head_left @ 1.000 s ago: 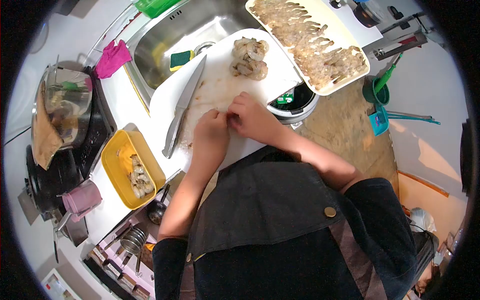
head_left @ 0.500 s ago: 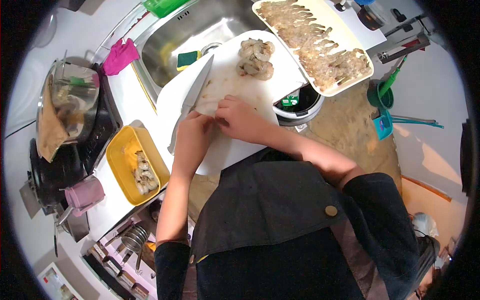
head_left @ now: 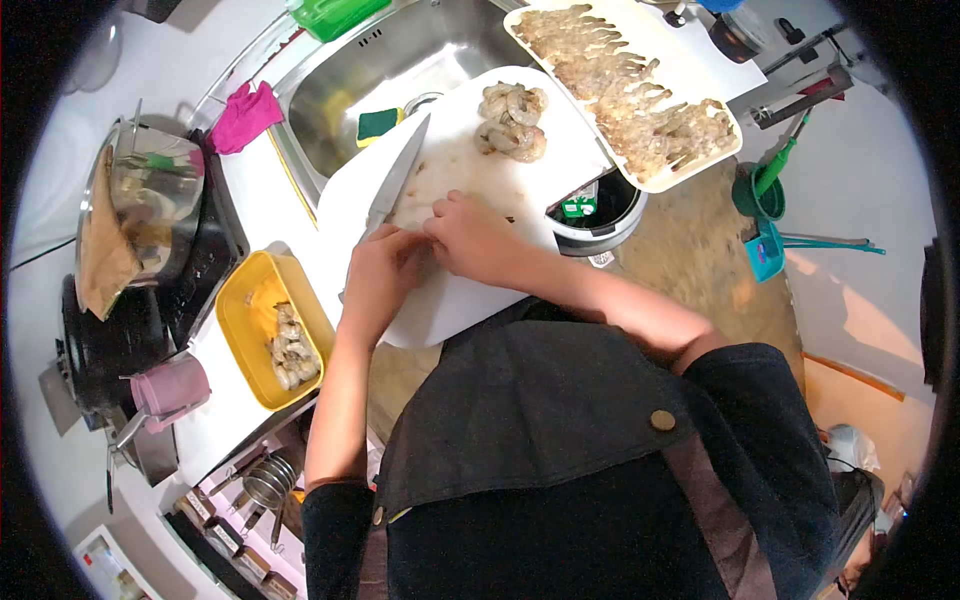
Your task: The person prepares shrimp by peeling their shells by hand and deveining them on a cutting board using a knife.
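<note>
My left hand (head_left: 383,272) and my right hand (head_left: 472,238) meet over the near part of a white cutting board (head_left: 455,165). Both have their fingers curled and pinched together, fingertips almost touching. Whatever lies between them is hidden by the fingers. A large knife (head_left: 402,172) rests on the board just beyond my left hand, its blade pointing away from me and its handle partly covered by that hand. Peeled shrimp (head_left: 512,140) lie in a small heap at the board's far end. Small dark bits dot the board near my right hand.
A cream tray (head_left: 735,143) of shrimp in rows stands at the far right. On the left, a yellow tub (head_left: 233,335) holds several peeled shrimp. Behind the board is a steel sink (head_left: 310,120) with a sponge (head_left: 379,124). A bin (head_left: 610,232) stands below the board's right edge.
Both hands stay pinched together over the board, with only slight finger movement. My left forearm has shifted a little leftward. The whole view has moved slightly.
</note>
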{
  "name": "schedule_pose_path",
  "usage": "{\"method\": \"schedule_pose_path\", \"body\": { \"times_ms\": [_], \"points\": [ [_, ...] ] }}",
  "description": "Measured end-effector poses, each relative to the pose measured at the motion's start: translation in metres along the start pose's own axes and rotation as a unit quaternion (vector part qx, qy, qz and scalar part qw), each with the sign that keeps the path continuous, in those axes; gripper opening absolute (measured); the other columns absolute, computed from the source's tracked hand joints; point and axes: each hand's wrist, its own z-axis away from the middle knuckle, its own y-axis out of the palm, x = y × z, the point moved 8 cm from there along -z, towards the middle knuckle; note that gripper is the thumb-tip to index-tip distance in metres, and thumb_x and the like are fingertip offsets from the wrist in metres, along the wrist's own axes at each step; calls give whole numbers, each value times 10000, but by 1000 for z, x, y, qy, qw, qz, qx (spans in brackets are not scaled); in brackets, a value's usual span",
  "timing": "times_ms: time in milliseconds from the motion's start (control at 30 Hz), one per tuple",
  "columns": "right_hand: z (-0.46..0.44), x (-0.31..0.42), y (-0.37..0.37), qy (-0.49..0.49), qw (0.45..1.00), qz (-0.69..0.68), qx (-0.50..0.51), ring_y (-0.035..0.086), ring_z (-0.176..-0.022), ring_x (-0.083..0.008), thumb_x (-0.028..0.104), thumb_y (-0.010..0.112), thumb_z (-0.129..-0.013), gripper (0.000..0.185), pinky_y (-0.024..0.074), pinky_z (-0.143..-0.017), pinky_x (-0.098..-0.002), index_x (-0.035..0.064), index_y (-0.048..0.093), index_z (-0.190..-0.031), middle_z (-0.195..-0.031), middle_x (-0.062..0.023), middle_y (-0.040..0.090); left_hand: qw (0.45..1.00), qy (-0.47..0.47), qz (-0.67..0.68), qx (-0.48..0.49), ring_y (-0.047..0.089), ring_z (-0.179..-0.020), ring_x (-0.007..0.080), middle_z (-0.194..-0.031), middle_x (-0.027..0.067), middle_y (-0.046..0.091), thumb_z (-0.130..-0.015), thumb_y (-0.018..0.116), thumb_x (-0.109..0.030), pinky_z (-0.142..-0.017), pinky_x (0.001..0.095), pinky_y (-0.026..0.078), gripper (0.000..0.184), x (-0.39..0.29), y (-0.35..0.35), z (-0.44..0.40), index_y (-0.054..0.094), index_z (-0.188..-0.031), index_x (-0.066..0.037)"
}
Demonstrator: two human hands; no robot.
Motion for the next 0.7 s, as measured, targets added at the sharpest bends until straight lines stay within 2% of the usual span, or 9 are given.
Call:
{"method": "schedule_pose_path", "body": {
  "times_ms": [167,333,433,567,700],
  "points": [
    [-7,5,-6,1,998,-53,16,542,-865,-310,86,635,-711,53,472,-761,-409,40,642,-736,-828,-119,580,998,-39,44,-7,637,-697,274,-797,149,639,-747,686,-49,-667,344,508,186,16,-7,5,715,-929,-25],
    [-10,9,18,-6,999,-33,30,535,-886,-302,49,625,-706,47,476,-787,-397,48,642,-749,-827,-110,576,1000,-5,-5,8,651,-722,284,-822,145,650,-745,687,-50,-681,351,514,175,6,-8,0,714,-916,-22],
    [-10,17,16,-51,998,-5,43,582,-892,-298,104,582,-730,121,488,-825,-390,17,664,-742,-865,-123,639,1000,-8,2,22,653,-744,297,-835,143,650,-750,687,-56,-689,361,512,154,11,-5,1,706,-898,-15],
    [-7,28,7,-99,995,15,16,572,-916,-282,93,568,-745,116,480,-840,-366,27,659,-775,-854,-107,634,1000,-8,-8,25,646,-774,322,-862,141,648,-762,685,-61,-708,378,510,128,13,-4,4,689,-878,-8],
    [-7,29,9,-132,991,5,24,568,-928,-287,86,563,-763,109,483,-859,-375,34,654,-794,-878,-105,626,999,50,-14,10,640,-794,337,-876,140,648,-779,676,-67,-733,389,515,120,14,-4,4,684,-884,-8]
  ]
}}
